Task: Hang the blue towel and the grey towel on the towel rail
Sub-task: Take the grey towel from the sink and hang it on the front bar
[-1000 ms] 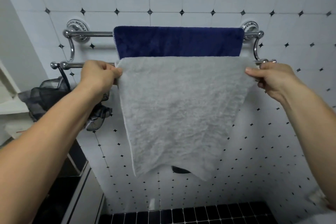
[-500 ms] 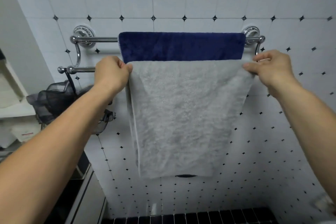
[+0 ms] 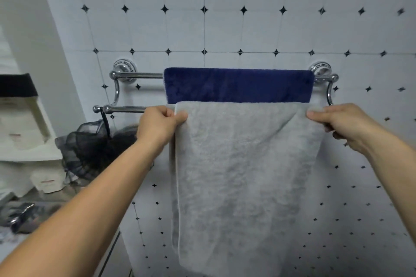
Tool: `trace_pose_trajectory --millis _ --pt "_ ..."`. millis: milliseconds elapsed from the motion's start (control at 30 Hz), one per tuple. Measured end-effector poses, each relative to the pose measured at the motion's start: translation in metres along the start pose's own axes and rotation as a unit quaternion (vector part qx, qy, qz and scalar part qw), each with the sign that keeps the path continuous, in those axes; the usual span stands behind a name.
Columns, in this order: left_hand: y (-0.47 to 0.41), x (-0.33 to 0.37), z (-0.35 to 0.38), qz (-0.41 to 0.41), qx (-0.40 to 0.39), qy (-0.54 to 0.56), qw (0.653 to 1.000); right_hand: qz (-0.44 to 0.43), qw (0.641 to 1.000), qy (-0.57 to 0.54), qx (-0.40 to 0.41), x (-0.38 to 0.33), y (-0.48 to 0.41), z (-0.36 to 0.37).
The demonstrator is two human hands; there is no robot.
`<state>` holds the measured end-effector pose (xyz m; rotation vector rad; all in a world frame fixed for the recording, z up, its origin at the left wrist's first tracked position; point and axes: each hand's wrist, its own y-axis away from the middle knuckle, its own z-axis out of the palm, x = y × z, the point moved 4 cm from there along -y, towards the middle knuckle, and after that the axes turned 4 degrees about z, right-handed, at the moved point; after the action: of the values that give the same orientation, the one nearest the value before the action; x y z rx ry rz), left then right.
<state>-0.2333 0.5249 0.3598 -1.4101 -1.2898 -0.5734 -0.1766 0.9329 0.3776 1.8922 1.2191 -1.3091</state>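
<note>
Grey towel point(image 3: 243, 175) over towel rail point(image 3: 126, 109), corners pinched by left grip point(image 3: 157, 126) and right grip point(image 3: 344, 126); blue towel point(image 3: 238, 85) just above them.

Home bathroom: tiled wall point(image 3: 225, 29), chrome towel rail point(image 3: 137, 75) (two bars).

The towel rail point(image 3: 135, 75) across the middle of the frame is polished metal, chrome-bright and glossy. The blue towel point(image 3: 238, 85) is soft, matt cloth with a short, dense, velvety pile. The grey towel point(image 3: 243, 175) below it is matt terry cloth with a coarser, clumped nap. The wall tiles point(image 3: 225, 29) look smooth and white with a faint sheen. At the left, a black bundle point(image 3: 90, 148) is sheer, crinkled netting.
</note>
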Motion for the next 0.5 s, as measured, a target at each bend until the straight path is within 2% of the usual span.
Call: trace_pose_trajectory --millis 167,267,333,367,433,500 --pt "-0.009 0.017 -0.009 -0.020 0.007 -0.055 0.998 -0.006 0.999 0.008 0.032 -0.011 -0.001 -0.020" --pt "-0.016 0.029 -0.012 -0.009 0.002 -0.212 0.977 -0.022 0.998 0.052 0.042 -0.013 -0.002 -0.019" --pt "-0.021 0.037 -0.013 0.008 0.020 -0.270 0.963 -0.044 0.995 0.072 0.054 -0.016 -0.003 -0.016" --pt "-0.024 0.040 -0.013 0.007 0.018 -0.256 0.966 -0.052 0.993 0.087 0.064 -0.016 -0.004 -0.015" --pt "-0.029 0.041 -0.016 -0.013 0.006 -0.137 0.991 -0.064 0.991 0.102 0.061 -0.018 -0.005 -0.015" --pt "-0.036 0.041 -0.023 -0.024 0.021 -0.047 0.998 -0.075 0.991 0.095 0.060 -0.019 -0.006 -0.017"
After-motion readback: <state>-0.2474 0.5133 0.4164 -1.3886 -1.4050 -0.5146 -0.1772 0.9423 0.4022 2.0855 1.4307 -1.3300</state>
